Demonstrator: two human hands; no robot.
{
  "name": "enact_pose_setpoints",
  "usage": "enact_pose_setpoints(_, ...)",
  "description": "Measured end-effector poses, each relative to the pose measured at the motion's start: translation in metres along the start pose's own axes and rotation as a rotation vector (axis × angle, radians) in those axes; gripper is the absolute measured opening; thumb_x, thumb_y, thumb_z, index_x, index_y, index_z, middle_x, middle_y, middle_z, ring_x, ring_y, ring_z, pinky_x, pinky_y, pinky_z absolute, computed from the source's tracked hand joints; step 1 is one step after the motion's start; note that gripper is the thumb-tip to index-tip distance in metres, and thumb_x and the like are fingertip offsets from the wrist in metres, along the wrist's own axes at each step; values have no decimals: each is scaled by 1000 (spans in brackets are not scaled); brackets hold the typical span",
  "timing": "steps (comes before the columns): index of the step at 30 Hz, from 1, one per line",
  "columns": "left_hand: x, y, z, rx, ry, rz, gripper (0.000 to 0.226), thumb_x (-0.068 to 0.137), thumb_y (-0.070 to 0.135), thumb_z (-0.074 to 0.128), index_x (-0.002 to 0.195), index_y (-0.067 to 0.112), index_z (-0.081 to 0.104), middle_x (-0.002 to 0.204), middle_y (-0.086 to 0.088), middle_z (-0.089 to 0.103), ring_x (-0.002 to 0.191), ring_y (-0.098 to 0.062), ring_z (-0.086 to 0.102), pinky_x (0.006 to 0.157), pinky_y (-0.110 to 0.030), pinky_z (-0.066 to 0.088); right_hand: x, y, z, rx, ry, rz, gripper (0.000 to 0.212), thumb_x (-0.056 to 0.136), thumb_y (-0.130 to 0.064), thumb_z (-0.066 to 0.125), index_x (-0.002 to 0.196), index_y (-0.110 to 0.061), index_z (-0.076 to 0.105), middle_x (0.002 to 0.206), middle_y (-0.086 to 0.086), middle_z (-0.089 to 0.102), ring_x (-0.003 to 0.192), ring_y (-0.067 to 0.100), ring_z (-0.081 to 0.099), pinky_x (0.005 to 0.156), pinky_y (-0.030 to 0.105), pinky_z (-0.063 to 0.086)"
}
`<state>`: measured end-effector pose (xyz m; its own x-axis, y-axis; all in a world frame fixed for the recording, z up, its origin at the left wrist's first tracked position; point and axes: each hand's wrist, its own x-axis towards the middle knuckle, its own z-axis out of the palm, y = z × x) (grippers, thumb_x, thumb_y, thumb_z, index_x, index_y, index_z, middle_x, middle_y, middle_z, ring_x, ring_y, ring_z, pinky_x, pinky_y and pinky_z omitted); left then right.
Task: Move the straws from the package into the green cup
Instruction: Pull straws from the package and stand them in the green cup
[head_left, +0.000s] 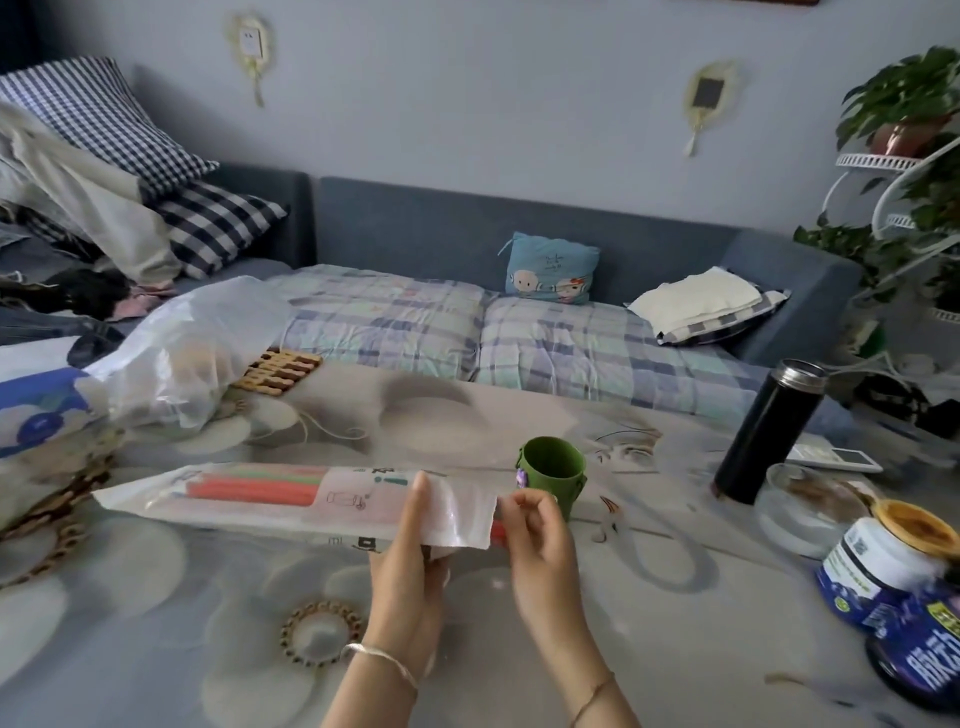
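Green cup (554, 468), orange straws (254, 491), black flask (769, 424)

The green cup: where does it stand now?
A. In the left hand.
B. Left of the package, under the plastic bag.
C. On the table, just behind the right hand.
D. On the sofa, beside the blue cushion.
C: the green cup stands upright on the table just behind the right hand, which pinches a red straw at the open end of the package that the left hand holds.

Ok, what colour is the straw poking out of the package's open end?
Red-orange; the straw shows at the package mouth beside the right hand, head view.
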<state>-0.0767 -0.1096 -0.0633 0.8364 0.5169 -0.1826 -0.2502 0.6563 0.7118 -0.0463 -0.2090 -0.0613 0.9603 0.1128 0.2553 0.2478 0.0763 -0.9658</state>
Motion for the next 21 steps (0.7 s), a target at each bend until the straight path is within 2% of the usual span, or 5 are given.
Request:
enact_pose_setpoints(3, 4, 6, 0, -31, 1, -38, 34, 76, 44, 69, 101, 21, 64, 88, -2, 65, 80, -15, 55, 70, -29, 42, 8, -3, -13, -3, 153, -49, 8, 92, -13, 54, 85, -12, 58, 74, -2, 63, 65, -1, 59, 66, 17, 46)
enact_pose_setpoints(6, 9, 7, -4, -74, 18, -76, 27, 82, 41, 67, 98, 20, 63, 89, -3, 60, 78, -14, 52, 71, -26, 39, 17, -10, -28, 213, 342, 90, 13, 91, -26, 57, 79, -19, 57, 59, -6, 53, 50, 5, 47, 51, 25, 35)
enact_pose_setpoints(12, 3, -5, 3, -17, 9, -96, 29, 81, 42, 67, 101, 22, 64, 85, 2, 65, 70, -8, 59, 56, -17, 47, 12, -9, -14, 273, 103, 357, 23, 86, -37, 61, 98, -19, 66, 67, -2, 60, 48, 5, 49, 46, 21, 34)
enact_pose_setpoints(17, 6, 0, 6, -123, 68, -122, 23, 85, 36, 65, 101, 20, 62, 101, -1, 68, 82, -10, 62, 68, -20, 50, 15, -22, -26, 428, 282, 258, 21, 87, -24, 62, 70, -12, 57, 49, 2, 50, 36, 7, 37, 35, 19, 28)
enact_pose_setpoints(21, 8, -1, 8, -125, 42, -111, 20, 86, 36, 64, 99, 21, 62, 101, 0, 68, 79, -9, 64, 64, -19, 51, 17, -25, -25, 429, 267, 251, 17, 85, -26, 64, 69, -19, 62, 51, -3, 54, 42, 7, 45, 39, 19, 33)
